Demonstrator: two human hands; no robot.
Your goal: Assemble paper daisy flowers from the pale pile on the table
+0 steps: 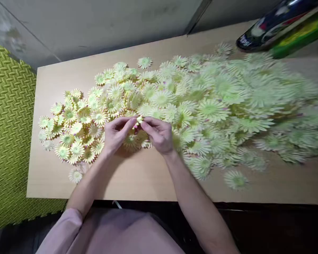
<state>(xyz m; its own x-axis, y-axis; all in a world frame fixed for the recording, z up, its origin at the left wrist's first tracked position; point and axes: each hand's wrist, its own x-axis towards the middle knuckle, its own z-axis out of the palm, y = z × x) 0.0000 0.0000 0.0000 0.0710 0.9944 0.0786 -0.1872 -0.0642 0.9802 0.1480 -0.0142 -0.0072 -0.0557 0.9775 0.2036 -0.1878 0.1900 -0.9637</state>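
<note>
Between my fingertips, over the near edge of a wide heap of pale yellow-green artificial flowers [161, 97], is a small yellow artificial flower [139, 120] with pink-purple petal tips. My left hand [116, 133] pinches it from the left, thumb against the fingers. From the other side my right hand [159, 134] pinches it too, its fingertips almost meeting the left ones. The petals look bunched together, and the fingers partly cover them. Smaller flower heads [75, 128] lie in the heap to the left of my hands.
The heap spreads along a light wooden table [143, 176] to its right side. Two bottles, one dark with a label [257, 33] and one green [294, 37], lie at the back right. A grey wall [108, 28] runs behind; a yellow-green woven-textured mat [10, 134] stands at the left.
</note>
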